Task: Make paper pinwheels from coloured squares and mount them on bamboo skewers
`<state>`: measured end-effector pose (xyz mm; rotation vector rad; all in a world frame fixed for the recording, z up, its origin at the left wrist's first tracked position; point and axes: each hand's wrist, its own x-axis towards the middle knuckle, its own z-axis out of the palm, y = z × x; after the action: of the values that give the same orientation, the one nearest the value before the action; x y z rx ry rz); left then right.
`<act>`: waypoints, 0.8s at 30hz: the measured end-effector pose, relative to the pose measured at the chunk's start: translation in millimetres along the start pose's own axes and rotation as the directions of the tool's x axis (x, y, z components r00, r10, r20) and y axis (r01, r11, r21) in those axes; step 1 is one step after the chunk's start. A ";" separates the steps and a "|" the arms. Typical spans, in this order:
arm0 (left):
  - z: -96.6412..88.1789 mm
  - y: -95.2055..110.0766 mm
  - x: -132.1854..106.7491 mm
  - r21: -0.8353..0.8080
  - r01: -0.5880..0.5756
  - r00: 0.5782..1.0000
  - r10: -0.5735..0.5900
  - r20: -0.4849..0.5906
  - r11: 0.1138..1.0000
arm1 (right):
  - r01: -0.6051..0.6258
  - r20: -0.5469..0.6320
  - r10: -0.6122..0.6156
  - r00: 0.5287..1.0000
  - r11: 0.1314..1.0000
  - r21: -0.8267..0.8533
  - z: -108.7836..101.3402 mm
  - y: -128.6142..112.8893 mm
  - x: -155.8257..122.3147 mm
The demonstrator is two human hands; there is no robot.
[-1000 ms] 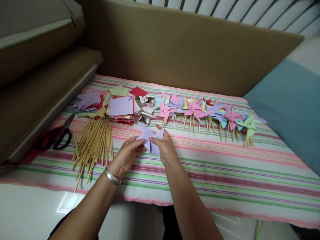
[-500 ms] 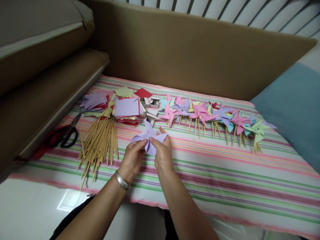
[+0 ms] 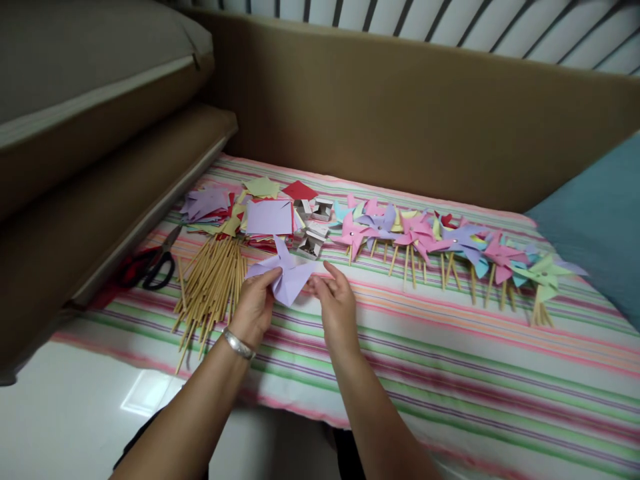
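1. Centre of the frame: a person's left hand and right hand hold one lilac paper, cut and partly folded into points, just above a striped cloth.
2. The left fingers are clamped on the paper's left side, thumb on top. The right fingers close on its right tip, though how firmly they pinch is hard to tell.
3. The paper looks feather-light and thin. It is likely to flex, crease at a squeeze and tear along its cuts, but it is not slippery.
4. It is best taken by the edges or the tips of the points with a light pinch. The folded middle should be spared.
5. Count in hand: one sheet, two hands, and one bracelet on the left wrist.
6. Left of centre lies one loose bundle of sticks, with dozens fanned out and too many to count.
7. At the far left is one pair of scissors.
8. Above the hands is one stack of squares with a lilac one on top, and a second pile of cut pieces lies further left.
9. Beside the stack sit about four small white boxes.
10. One row of finished pinwheels runs to the right edge. There are roughly a dozen, overlapping so the exact number cannot be told.
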<state>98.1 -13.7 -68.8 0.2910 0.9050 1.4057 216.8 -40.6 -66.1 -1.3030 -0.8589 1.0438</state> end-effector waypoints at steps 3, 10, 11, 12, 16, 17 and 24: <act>-4.8 11.2 6.4 -0.013 0.002 0.999 -0.003 -0.037 1.000 | 0.252 0.027 -0.253 0.967 0.936 -0.244 -4.8 0.2 -3.8; -5.5 17.6 4.7 -0.004 0.057 0.998 -0.057 -0.039 0.998 | 0.645 0.370 -0.528 0.764 0.645 -0.410 -5.0 5.2 -9.5; -5.6 17.6 4.5 -0.003 0.060 0.998 -0.060 -0.035 0.998 | 0.650 0.375 -0.531 0.760 0.638 -0.413 -5.0 5.8 -9.3; -5.8 17.7 4.5 -0.001 0.062 0.998 -0.062 -0.031 0.998 | 0.649 0.372 -0.532 0.761 0.638 -0.416 -5.0 6.1 -8.9; -6.9 17.8 5.3 0.005 0.069 0.998 -0.069 -0.014 0.998 | 0.636 0.351 -0.530 0.772 0.643 -0.427 -5.2 6.1 -7.8; -7.0 17.7 5.4 0.006 0.077 0.997 -0.077 -0.010 0.997 | 0.640 0.356 -0.532 0.768 0.639 -0.426 -5.0 6.2 -7.8; -6.3 13.4 4.6 0.019 0.107 0.994 -0.108 0.032 0.994 | 0.670 0.397 -0.539 0.743 0.608 -0.426 -4.9 10.7 -6.6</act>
<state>83.7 -8.9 -65.7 0.2736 0.8936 1.2911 218.0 -48.8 -76.8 -1.1939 -1.7437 0.3855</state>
